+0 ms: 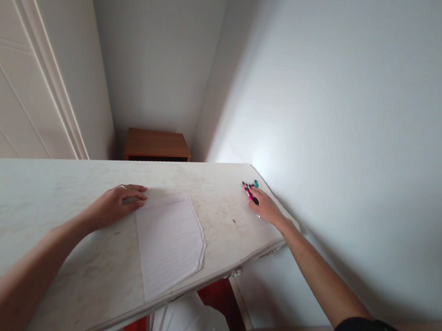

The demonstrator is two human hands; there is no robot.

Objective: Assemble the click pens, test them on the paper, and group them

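The pens [249,189] lie in a little bunch at the far right corner of the table [16,203], just beside the wall [352,123]. I can see a pink pen [247,191], a green bit [256,183] and something dark, all touching one another. My right hand [266,207] is stretched out to them, and my fingertips [257,194] are on the near end of the bunch. My fingers lie close together there, but I cannot tell if they are pinched on a pen or only resting on it.

My left hand [118,206] lies flat and loose on the top left corner of the paper [170,243]. It grips nothing. The lined sheets sit in the middle of the table, and their near edge hangs a little over the table's edge.

To do this well, I think I should pinch just one pen with my thumb and first finger. The pens are so close that a push could roll the others against the wall. I think my left hand should press down, so the sheets do not slide off.

Far back stands a small brown cabinet [156,145], and a white door [12,78] is on the left.
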